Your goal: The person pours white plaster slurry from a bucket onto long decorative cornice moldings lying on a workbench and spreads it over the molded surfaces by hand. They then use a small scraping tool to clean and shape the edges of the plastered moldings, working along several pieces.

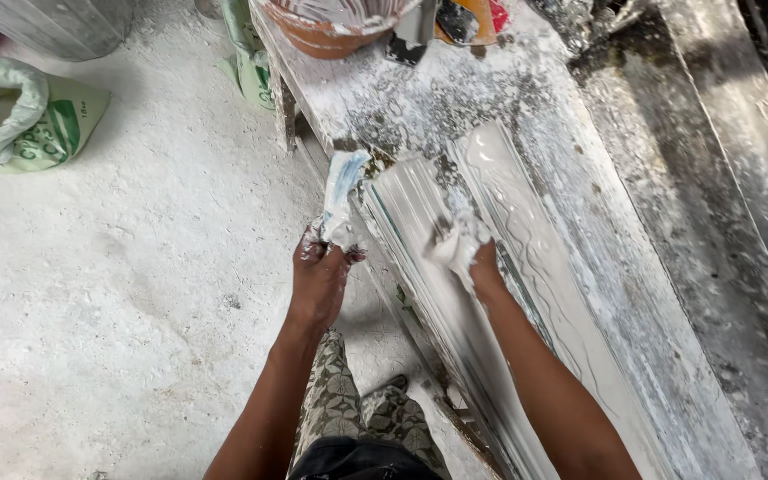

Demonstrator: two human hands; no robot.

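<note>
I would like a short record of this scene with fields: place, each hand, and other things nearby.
place: workbench coated in white plaster, dusty floor beside it
left hand: grips a plaster-smeared scraper at the bench edge
right hand: presses wet plaster onto a long mould
nearby: orange basin at the bench's far end; green-and-white sack on the floor

The long ribbed mould (455,293) is coated in glossy white. The surface (633,293) is speckled grey and white. The rag (341,191) is streaked pale blue. Green print is seen on the sack (42,124). The bowl (331,36) is terracotta orange.
</note>
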